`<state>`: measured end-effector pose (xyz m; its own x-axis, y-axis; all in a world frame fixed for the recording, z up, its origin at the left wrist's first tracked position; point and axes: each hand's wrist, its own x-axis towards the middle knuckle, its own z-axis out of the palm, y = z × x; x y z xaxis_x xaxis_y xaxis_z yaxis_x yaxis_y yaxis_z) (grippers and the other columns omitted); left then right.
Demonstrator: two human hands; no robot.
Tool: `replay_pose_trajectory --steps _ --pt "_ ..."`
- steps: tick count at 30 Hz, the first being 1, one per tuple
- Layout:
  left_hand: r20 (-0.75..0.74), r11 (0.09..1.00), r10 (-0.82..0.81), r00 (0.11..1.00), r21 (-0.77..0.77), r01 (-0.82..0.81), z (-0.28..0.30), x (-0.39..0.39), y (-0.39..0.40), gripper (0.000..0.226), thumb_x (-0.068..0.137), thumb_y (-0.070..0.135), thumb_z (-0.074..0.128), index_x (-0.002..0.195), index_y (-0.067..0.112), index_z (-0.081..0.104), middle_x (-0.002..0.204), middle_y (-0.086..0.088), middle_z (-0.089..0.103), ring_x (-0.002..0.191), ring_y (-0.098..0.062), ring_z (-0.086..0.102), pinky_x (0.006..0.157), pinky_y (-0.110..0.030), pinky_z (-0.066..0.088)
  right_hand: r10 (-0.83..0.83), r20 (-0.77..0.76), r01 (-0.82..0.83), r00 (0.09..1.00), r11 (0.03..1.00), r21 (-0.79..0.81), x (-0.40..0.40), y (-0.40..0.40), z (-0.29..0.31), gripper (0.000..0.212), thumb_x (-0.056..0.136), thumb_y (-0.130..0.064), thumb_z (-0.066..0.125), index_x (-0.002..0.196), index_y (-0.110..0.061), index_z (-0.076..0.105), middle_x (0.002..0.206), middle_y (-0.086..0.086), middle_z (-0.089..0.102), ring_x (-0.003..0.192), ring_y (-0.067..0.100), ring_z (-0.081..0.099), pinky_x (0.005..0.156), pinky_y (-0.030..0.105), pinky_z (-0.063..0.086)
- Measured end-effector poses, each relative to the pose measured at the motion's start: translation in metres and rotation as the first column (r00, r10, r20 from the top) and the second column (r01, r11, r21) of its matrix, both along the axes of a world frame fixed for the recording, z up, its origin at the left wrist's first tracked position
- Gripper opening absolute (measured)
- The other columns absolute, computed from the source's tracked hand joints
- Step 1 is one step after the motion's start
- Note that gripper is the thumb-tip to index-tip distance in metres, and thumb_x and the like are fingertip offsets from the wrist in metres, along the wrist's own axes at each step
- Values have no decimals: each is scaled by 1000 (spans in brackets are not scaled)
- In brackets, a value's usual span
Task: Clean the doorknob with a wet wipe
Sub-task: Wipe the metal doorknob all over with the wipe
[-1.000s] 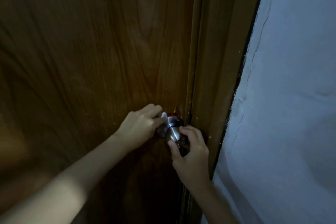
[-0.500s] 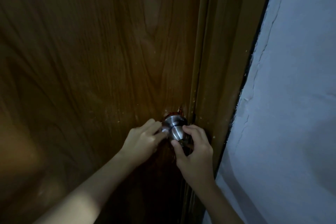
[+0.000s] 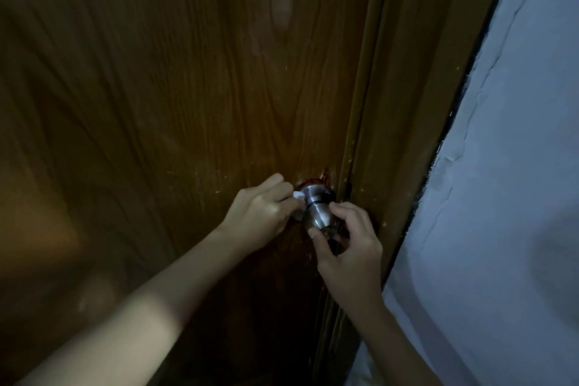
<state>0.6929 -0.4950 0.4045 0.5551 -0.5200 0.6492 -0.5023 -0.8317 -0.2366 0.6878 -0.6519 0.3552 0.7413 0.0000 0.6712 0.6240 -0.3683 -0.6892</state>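
A round steel doorknob [image 3: 317, 207] sticks out of a dark wooden door [image 3: 175, 97], near the door's right edge. My left hand [image 3: 261, 216] presses a small white wet wipe [image 3: 298, 195] against the knob's left side, near its base; only a corner of the wipe shows between my fingers. My right hand [image 3: 347, 244] grips the knob's front end from the right and below, thumb and fingers around it. The scene is dim.
The brown door frame [image 3: 394, 122] runs just right of the knob. A pale blue wall [image 3: 507, 197] with cracked paint fills the right side.
My left hand with the wipe has shifted slightly up along the knob's left side. My right hand has kept its hold on the knob's front. The camera has moved a little.
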Motion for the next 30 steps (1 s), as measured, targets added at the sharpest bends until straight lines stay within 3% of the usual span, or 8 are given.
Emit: replay_pose_trajectory --steps 2,6,8,12,15,20,23,30 --pt "11 995 -34 999 89 33 10 3 6 16 84 10 54 80 8 70 66 -4 62 58 -16 53 43 -19 32 -4 7 4 1000 1000 7 0 1 0 35 74 -3 73 106 -3 60 109 2 53 100 12 55 79 29 54" --pt "-16 983 -33 999 -182 29 21 6 4 13 81 12 67 92 7 69 80 -5 71 72 -19 59 49 -26 49 -8 14 8 1000 1000 9 0 1 -2 35 74 -4 73 105 -3 60 110 3 53 101 10 53 79 31 55" --pt "-32 982 -49 998 -182 43 16 8 -4 15 79 10 68 93 7 70 84 -7 71 76 -21 60 49 -30 51 1 14 -1 1000 1000 6 0 1 -3 34 74 -3 73 105 -3 60 109 3 53 100 7 54 79 29 55" --pt "-45 995 -33 998 -95 29 5 13 -16 13 75 6 71 88 6 71 78 -10 66 69 -23 58 41 -26 46 7 12 -7 1000 1000 -3 2 -1 -3 35 74 -4 73 106 -5 60 110 0 52 100 -7 50 77 18 53" --pt "6 999 -16 1000 -37 17 1 14 -15 15 75 7 70 89 6 70 74 -9 63 64 -20 55 45 -19 34 3 0 -3 1000 1000 -3 2 0 -5 36 75 -5 73 108 -7 59 111 -1 52 101 -4 51 77 21 54" --pt "41 999 14 999 -30 -13 -11 9 -7 18 81 10 57 94 7 69 73 -8 63 62 -19 55 49 -20 34 -6 -1 6 1000 1000 2 2 1 -6 36 76 -8 72 109 -7 58 113 1 53 101 3 52 77 28 56" --pt "44 997 50 998 -64 -47 -19 3 -4 16 82 11 56 88 7 70 69 -7 63 60 -19 54 46 -21 36 -5 3 5 1000 1000 2 2 1 -7 36 75 -6 73 109 -4 58 113 6 54 102 12 54 77 31 56" --pt "-15 954 144 989 -265 -143 -37 -3 -19 4 70 3 70 70 6 68 63 -6 66 58 -19 57 44 -21 39 -1 15 1 1000 1000 9 3 2 -11 39 73 -4 74 109 -4 58 113 4 53 100 4 52 74 12 52"
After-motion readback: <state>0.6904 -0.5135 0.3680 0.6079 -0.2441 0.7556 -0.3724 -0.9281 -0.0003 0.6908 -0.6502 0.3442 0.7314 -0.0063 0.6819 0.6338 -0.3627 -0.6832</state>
